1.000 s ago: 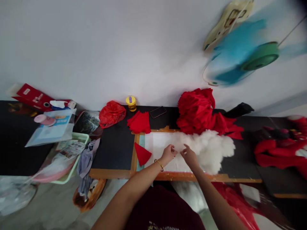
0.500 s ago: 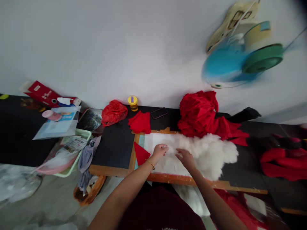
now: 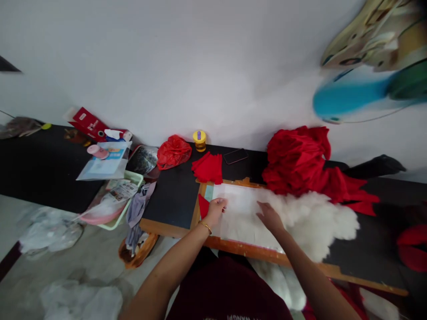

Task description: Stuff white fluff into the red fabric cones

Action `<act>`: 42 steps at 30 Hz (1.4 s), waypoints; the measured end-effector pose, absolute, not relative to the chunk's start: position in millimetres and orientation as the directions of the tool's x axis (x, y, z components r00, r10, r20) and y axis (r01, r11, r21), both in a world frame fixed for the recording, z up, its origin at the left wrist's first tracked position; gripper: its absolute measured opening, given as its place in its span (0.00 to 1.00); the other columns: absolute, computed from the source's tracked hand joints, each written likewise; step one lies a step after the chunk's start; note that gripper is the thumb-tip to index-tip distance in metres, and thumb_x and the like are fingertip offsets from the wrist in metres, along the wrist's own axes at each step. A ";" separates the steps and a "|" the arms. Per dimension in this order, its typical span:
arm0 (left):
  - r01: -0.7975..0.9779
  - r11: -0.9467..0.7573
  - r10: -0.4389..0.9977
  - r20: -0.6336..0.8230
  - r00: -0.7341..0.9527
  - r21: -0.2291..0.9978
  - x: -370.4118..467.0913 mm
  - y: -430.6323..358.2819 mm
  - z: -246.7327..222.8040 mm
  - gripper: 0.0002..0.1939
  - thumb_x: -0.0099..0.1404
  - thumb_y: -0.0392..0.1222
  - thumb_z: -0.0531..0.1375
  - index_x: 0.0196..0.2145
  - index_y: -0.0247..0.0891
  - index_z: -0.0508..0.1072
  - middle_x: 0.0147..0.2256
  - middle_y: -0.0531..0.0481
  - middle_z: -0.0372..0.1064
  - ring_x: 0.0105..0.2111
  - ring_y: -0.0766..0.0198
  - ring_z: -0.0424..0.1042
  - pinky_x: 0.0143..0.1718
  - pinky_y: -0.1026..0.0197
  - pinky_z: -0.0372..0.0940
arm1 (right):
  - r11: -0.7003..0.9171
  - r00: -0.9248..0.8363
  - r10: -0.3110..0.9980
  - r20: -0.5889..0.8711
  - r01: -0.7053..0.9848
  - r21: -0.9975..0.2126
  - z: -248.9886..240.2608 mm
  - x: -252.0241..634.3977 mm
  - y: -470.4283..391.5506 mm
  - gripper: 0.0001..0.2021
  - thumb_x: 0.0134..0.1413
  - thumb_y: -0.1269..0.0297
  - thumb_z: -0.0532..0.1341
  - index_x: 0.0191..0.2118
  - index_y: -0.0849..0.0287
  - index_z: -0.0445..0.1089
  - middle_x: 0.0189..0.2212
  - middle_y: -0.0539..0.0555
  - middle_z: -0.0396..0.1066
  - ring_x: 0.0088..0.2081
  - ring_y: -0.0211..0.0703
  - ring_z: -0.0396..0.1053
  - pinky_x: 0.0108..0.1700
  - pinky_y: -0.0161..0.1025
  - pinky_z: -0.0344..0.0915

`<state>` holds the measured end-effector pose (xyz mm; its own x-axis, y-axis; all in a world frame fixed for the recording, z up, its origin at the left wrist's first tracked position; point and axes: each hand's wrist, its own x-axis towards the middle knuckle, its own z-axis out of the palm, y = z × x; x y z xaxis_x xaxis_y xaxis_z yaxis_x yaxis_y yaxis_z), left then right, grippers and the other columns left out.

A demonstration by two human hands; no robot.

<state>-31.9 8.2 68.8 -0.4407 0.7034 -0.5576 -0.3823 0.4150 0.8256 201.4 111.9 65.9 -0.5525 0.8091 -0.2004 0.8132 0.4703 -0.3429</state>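
Note:
My left hand [image 3: 215, 211], with a gold bangle at the wrist, is above the left part of the white sheet [image 3: 235, 229]. Its fingers are curled together; whatever they may hold is too small to make out. Partly behind this hand lies a red fabric triangle [image 3: 203, 206]. My right hand [image 3: 270, 218] hovers over the sheet with fingers apart and nothing visible in them. Just right of it spreads a heap of fluffy white stuffing [image 3: 320, 220].
Behind the sheet are a stack of red fabric pieces [image 3: 208, 168], a phone [image 3: 235, 156], a yellow-lidded jar [image 3: 199, 141] and a red plastic bag [image 3: 174, 152]. A large red fabric pile [image 3: 296, 158] stands behind the stuffing. A green basket [image 3: 135, 178] is at left.
The view has swung left, so the scene sits further right. My left hand has moved left towards the red triangle and covers more of it. The gap between my hands has widened.

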 end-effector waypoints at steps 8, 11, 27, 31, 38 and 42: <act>-0.512 0.419 0.717 -0.619 -0.320 0.750 -10.5 -11.9 88.3 0.19 0.47 0.53 0.69 0.27 0.36 0.72 0.28 0.51 0.70 0.27 0.67 0.67 0.27 0.64 0.60 | 0.344 -0.633 0.773 -0.036 0.465 -0.816 112.5 136.7 48.6 0.14 0.60 0.57 0.57 0.47 0.56 0.71 0.42 0.58 0.74 0.32 0.43 0.73 0.39 0.41 0.73; -0.522 0.411 0.712 -0.621 -0.328 0.747 -8.0 -24.6 89.3 0.19 0.47 0.53 0.70 0.25 0.36 0.70 0.24 0.52 0.68 0.25 0.68 0.66 0.27 0.64 0.59 | 0.096 -0.519 0.835 -0.181 0.462 -0.882 105.1 130.4 36.2 0.14 0.56 0.52 0.59 0.40 0.57 0.70 0.31 0.54 0.74 0.30 0.44 0.73 0.31 0.40 0.72; -0.611 0.403 0.726 -0.644 -0.240 0.682 -17.6 -51.0 98.4 0.22 0.44 0.54 0.72 0.28 0.34 0.74 0.30 0.49 0.71 0.30 0.65 0.69 0.30 0.64 0.61 | -0.051 -0.408 0.879 -0.247 0.435 -0.899 107.8 123.4 6.8 0.17 0.52 0.46 0.60 0.32 0.56 0.68 0.25 0.50 0.72 0.23 0.40 0.68 0.27 0.38 0.66; -0.644 0.392 0.695 -0.670 -0.261 0.657 -19.4 -53.9 92.8 0.21 0.44 0.52 0.72 0.28 0.35 0.72 0.28 0.51 0.69 0.28 0.67 0.68 0.28 0.64 0.61 | 0.014 -0.360 0.910 -0.206 0.523 -0.852 102.5 133.0 8.5 0.18 0.53 0.45 0.59 0.31 0.57 0.69 0.24 0.51 0.71 0.24 0.41 0.66 0.29 0.38 0.64; -0.675 0.410 0.653 -0.715 -0.252 0.613 2.5 -43.8 80.5 0.13 0.55 0.48 0.65 0.31 0.37 0.68 0.29 0.52 0.69 0.28 0.65 0.71 0.31 0.62 0.64 | 0.190 -0.458 0.884 -0.095 0.539 -0.821 95.9 126.4 -6.4 0.20 0.55 0.53 0.60 0.49 0.59 0.68 0.49 0.63 0.71 0.29 0.41 0.69 0.34 0.43 0.71; -0.639 0.450 0.657 -0.716 -0.237 0.624 18.5 -48.2 79.0 0.09 0.60 0.46 0.59 0.33 0.37 0.68 0.31 0.49 0.71 0.31 0.63 0.73 0.33 0.61 0.65 | 0.317 -0.503 0.864 0.003 0.540 -0.780 84.0 127.7 -19.8 0.19 0.56 0.60 0.58 0.53 0.59 0.67 0.55 0.65 0.65 0.47 0.52 0.70 0.48 0.51 0.72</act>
